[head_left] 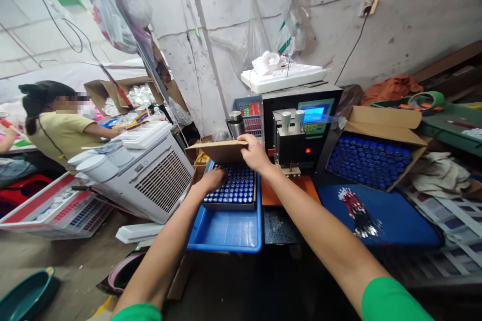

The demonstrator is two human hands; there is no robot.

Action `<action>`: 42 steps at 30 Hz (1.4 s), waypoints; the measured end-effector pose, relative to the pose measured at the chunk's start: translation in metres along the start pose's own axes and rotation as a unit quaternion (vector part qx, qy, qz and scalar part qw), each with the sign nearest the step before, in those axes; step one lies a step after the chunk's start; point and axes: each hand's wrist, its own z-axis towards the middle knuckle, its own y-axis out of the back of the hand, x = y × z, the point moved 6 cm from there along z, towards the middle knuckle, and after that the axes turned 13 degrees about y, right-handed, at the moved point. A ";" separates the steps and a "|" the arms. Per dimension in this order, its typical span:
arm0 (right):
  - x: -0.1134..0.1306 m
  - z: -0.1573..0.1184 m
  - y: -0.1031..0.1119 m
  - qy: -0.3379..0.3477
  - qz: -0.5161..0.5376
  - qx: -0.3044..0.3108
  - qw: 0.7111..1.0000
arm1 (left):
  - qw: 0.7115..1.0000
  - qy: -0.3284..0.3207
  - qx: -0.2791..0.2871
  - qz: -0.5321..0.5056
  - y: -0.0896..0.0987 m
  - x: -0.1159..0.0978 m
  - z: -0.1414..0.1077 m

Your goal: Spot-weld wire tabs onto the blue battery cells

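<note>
A cardboard box full of upright blue cylindrical battery cells sits in a blue plastic tray. My right hand pinches the right end of a raised cardboard flap at the back of this box. Over the left part of the cells is my left hand, its fingers curled down among the cell tops. Whatever those fingers hold is hidden. Right of the tray stands a black machine with a lit blue screen, above an orange plate.
A tilted carton of blue cells and a bundle of red and black wires lie on a blue surface at right. A steel flask stands behind the flap. An air cooler is at left, with a person beyond it.
</note>
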 end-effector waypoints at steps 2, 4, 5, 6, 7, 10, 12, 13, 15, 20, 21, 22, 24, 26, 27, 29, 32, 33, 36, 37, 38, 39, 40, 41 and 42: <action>0.001 0.001 0.000 -0.002 -0.002 0.001 1.000 | 1.000 -0.002 0.009 0.011 0.001 -0.001 0.003; 0.001 0.001 0.000 -0.004 -0.006 0.002 1.000 | 1.000 -0.004 0.018 0.021 0.001 -0.003 0.006; 0.002 0.002 0.000 -0.004 -0.008 0.003 1.000 | 0.999 -0.005 0.023 0.025 0.001 -0.004 0.008; 0.002 0.002 0.000 -0.005 -0.009 0.004 1.000 | 0.999 -0.005 0.026 0.028 0.001 -0.004 0.010; 0.002 0.003 0.000 -0.006 -0.010 0.006 1.000 | 0.999 -0.005 0.030 0.031 0.000 -0.004 0.012; 0.001 0.004 0.000 -0.013 -0.009 0.012 1.000 | 0.999 -0.002 0.034 0.034 0.001 -0.004 0.015; 0.000 0.004 0.000 -0.017 -0.004 0.014 1.000 | 0.999 -0.003 0.032 0.032 0.001 -0.004 0.015; 0.000 0.005 0.000 -0.017 -0.002 0.013 1.000 | 0.999 -0.005 0.030 0.030 0.002 -0.004 0.014; 0.000 0.005 -0.001 -0.016 -0.001 0.008 1.000 | 0.999 -0.010 0.026 0.027 0.001 -0.004 0.013; 0.001 0.005 -0.001 -0.011 -0.008 0.003 1.000 | 0.999 -0.034 0.023 0.011 -0.002 -0.005 0.012; 0.001 0.005 -0.001 -0.011 -0.009 0.003 1.000 | 0.999 -0.040 0.022 0.008 -0.002 -0.005 0.012; 0.001 0.005 0.000 -0.011 -0.011 0.004 1.000 | 0.999 -0.046 0.023 0.007 -0.002 -0.005 0.012; 0.000 0.005 0.000 -0.010 -0.014 0.006 1.000 | 0.998 -0.057 0.019 0.003 0.000 -0.003 0.011; 0.000 0.006 0.000 -0.009 -0.015 0.009 1.000 | 0.998 -0.062 0.003 -0.018 0.004 0.000 0.009; 0.000 0.006 0.000 -0.008 -0.015 0.010 1.000 | 0.997 -0.062 -0.006 -0.034 0.006 0.001 0.007; 0.000 0.006 0.000 -0.006 -0.015 0.009 1.000 | 0.996 -0.054 -0.021 -0.070 0.010 0.005 0.003; -0.002 0.007 0.000 -0.006 -0.014 0.007 1.000 | 0.994 -0.007 -0.026 -0.102 0.010 0.006 0.000; -0.002 0.007 -0.001 -0.006 -0.012 0.007 1.000 | 0.994 0.017 -0.025 -0.108 0.009 0.006 0.000; -0.005 0.010 -0.001 -0.007 -0.009 0.005 1.000 | 0.991 0.079 -0.017 -0.111 0.006 0.000 0.002; -0.007 0.012 -0.001 -0.008 -0.008 0.004 1.000 | 0.990 0.090 -0.015 -0.109 0.005 -0.003 0.003; -0.010 0.015 -0.001 -0.012 -0.007 0.002 1.000 | 0.989 0.098 -0.015 -0.106 0.005 -0.005 0.004; -0.012 0.018 -0.001 -0.017 -0.005 0.000 1.000 | 0.989 0.103 -0.015 -0.104 0.005 -0.007 0.004; -0.016 0.022 -0.001 -0.024 -0.003 -0.002 1.000 | 0.989 0.107 -0.018 -0.104 0.006 -0.008 0.005; -0.019 0.026 -0.001 -0.031 0.001 -0.004 1.000 | 0.988 0.109 -0.024 -0.105 0.008 -0.008 0.004; -0.023 0.031 -0.001 -0.040 0.005 -0.008 0.999 | 0.987 0.110 -0.034 -0.108 0.011 -0.007 0.004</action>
